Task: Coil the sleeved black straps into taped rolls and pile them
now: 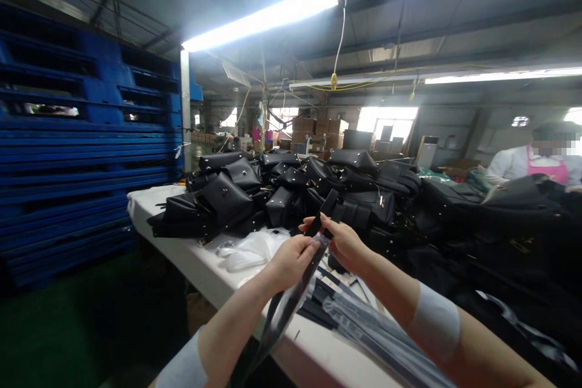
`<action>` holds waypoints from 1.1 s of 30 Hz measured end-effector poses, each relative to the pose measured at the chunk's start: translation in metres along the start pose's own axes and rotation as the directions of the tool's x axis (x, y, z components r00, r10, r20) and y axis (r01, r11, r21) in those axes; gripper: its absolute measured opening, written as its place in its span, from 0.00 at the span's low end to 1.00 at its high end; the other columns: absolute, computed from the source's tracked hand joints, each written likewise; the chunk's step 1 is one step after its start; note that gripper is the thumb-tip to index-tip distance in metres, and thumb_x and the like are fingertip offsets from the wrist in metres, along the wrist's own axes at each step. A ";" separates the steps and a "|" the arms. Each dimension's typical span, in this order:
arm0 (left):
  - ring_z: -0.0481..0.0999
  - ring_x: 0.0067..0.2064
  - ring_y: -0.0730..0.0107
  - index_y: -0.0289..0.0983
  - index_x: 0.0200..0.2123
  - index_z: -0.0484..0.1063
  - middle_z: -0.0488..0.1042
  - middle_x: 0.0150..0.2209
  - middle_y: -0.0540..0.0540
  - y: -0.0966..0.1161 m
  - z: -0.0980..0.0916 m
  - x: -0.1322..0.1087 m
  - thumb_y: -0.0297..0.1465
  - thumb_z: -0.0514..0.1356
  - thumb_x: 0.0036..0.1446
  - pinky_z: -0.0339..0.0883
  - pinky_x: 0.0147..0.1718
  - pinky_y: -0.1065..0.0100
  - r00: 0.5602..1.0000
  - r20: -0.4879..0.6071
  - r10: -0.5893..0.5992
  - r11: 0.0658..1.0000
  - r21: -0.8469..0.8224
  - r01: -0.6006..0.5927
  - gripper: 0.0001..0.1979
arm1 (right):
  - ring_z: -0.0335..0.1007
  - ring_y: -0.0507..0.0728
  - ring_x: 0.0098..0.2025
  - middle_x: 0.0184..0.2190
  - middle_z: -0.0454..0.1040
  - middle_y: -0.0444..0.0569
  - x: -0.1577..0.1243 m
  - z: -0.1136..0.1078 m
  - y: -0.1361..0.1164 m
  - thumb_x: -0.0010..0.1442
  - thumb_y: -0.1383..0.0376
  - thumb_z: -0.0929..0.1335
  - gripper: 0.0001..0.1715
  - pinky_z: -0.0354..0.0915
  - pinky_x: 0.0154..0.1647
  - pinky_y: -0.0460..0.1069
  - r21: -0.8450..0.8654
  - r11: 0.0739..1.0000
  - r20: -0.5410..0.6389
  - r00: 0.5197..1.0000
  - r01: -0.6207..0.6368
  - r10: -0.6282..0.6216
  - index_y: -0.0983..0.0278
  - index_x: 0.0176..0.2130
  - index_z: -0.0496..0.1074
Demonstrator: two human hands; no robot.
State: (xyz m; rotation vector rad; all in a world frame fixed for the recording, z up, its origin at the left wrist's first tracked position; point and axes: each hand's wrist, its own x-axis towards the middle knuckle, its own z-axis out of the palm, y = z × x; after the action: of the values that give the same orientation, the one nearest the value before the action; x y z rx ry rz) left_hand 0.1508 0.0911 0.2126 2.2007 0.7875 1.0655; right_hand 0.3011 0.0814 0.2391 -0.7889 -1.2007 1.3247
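Between my hands is a black strap (326, 209), its lower length inside a clear plastic sleeve (291, 303) that hangs down past the table edge. My left hand (297, 257) is closed, pinching the sleeve near its upper end. Just above and to the right, my right hand (343, 242) pinches the strap where it comes out of the plastic. Below my right hand, more black straps in clear sleeves (364, 318) lie in a bundle on the white table (313, 339). Crumpled clear plastic bags (254, 248) rest to the left of my hands.
Black handbags (227, 194) with metal studs are heaped across the table's far side and to the right. Blue pallets (91, 163) are stacked at the left. A person in a pink apron (545, 167) is at the far right. Cardboard boxes (318, 130) stand behind.
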 end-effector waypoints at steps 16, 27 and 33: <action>0.67 0.30 0.69 0.36 0.21 0.69 0.68 0.26 0.50 -0.002 0.026 0.005 0.34 0.53 0.61 0.58 0.30 0.69 0.999 0.041 0.033 0.999 0.003 -0.033 0.17 | 0.74 0.61 0.44 0.36 0.80 0.51 -0.020 -0.028 0.008 0.51 0.50 0.74 0.21 0.64 0.49 0.53 -0.150 0.989 -0.086 0.996 0.016 -0.029 0.65 0.35 0.80; 0.68 0.30 0.71 0.36 0.21 0.67 0.67 0.28 0.50 0.000 0.032 0.009 0.35 0.51 0.63 0.57 0.29 0.70 0.997 0.072 0.011 0.999 0.047 -0.015 0.19 | 0.71 0.58 0.38 0.34 0.80 0.51 -0.012 -0.046 0.012 0.52 0.48 0.73 0.22 0.63 0.41 0.51 -0.187 0.976 -0.201 0.968 0.112 -0.150 0.65 0.34 0.81; 0.68 0.30 0.71 0.36 0.22 0.68 0.68 0.29 0.50 -0.001 0.029 0.009 0.34 0.50 0.64 0.57 0.30 0.70 0.997 0.073 0.002 0.998 0.061 -0.007 0.19 | 0.69 0.55 0.33 0.29 0.77 0.47 -0.011 -0.049 0.014 0.50 0.52 0.75 0.18 0.62 0.37 0.49 -0.197 0.971 -0.174 0.970 0.133 -0.168 0.63 0.34 0.80</action>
State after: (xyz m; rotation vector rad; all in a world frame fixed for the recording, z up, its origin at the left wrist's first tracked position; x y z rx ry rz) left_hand 0.1788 0.0917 0.2010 2.2803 0.7929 0.9688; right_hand 0.3451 0.0826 0.2113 -0.9157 -1.2163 1.0004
